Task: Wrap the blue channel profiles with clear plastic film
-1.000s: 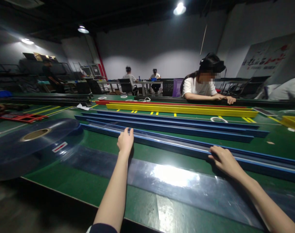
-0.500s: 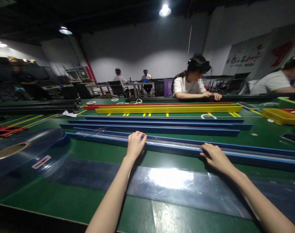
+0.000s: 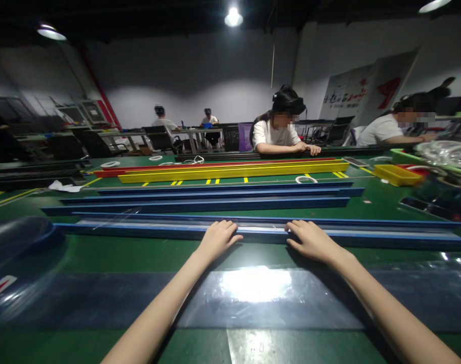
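Note:
A long blue channel-shaped strip [image 3: 139, 231] lies across the green table in front of me. A narrow band of clear film [image 3: 261, 228] runs along inside it. My left hand [image 3: 217, 240] is bent over the strip's near wall, fingers on the inner side and thumb low on the outer side. To its right, my right hand [image 3: 309, 241] takes hold of the same wall, fingertips in the channel and thumb outside. Contact of the fingertips with the film cannot be made out. Beneath my forearms stretches a wide clear plastic sheet [image 3: 200, 303], flat on the table.
A roll of clear plastic [image 3: 21, 242] stands at the left. Beyond the strip lie several blue strips [image 3: 200, 203], a yellow strip [image 3: 230, 172] and a white ring [image 3: 306, 179]. A yellow tray [image 3: 397, 175] is at right; a co-worker [image 3: 278, 129] sits opposite.
My hands have come closer together along the strip, the right one moving left. My view has turned right, so the plastic roll sits further left.

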{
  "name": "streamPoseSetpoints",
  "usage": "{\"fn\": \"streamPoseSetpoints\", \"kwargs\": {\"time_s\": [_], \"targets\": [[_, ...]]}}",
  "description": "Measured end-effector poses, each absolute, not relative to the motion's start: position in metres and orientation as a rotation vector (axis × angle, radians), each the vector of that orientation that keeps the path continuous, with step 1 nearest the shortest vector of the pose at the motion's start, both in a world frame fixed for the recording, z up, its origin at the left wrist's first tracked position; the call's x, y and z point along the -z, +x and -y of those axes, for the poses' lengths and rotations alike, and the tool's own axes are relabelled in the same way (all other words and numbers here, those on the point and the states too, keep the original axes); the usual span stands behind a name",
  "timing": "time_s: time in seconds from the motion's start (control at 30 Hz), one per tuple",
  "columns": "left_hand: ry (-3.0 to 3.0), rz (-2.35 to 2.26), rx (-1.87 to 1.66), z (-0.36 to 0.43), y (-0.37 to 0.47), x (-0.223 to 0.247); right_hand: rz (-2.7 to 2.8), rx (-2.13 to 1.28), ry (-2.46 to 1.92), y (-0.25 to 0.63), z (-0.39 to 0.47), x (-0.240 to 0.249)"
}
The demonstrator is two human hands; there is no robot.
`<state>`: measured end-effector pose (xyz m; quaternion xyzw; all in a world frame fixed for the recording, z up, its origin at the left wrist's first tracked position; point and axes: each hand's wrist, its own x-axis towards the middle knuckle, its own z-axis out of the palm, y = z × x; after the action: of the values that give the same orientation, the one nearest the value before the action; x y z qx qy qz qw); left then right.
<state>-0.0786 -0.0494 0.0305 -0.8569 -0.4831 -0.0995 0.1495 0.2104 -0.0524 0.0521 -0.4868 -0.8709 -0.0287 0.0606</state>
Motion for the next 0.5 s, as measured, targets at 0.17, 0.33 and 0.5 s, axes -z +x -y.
{"fn": "streamPoseSetpoints", "kwargs": {"time_s": [0.17,0.33,0.5], "targets": [[-2.414,1.407,0.346,0.049,-0.078,-0.022,2.577,0.039,-1.35,0.19,0.053,-0.047],[-2.415,1.447,0.424,0.049,-0.078,-0.016,2.506,0.067,-1.304,0.192,0.048,-0.025],[-2.4,1.519,0.4,0.049,-0.076,-0.015,2.446,0.109,-1.303,0.193,0.048,-0.017]]}}
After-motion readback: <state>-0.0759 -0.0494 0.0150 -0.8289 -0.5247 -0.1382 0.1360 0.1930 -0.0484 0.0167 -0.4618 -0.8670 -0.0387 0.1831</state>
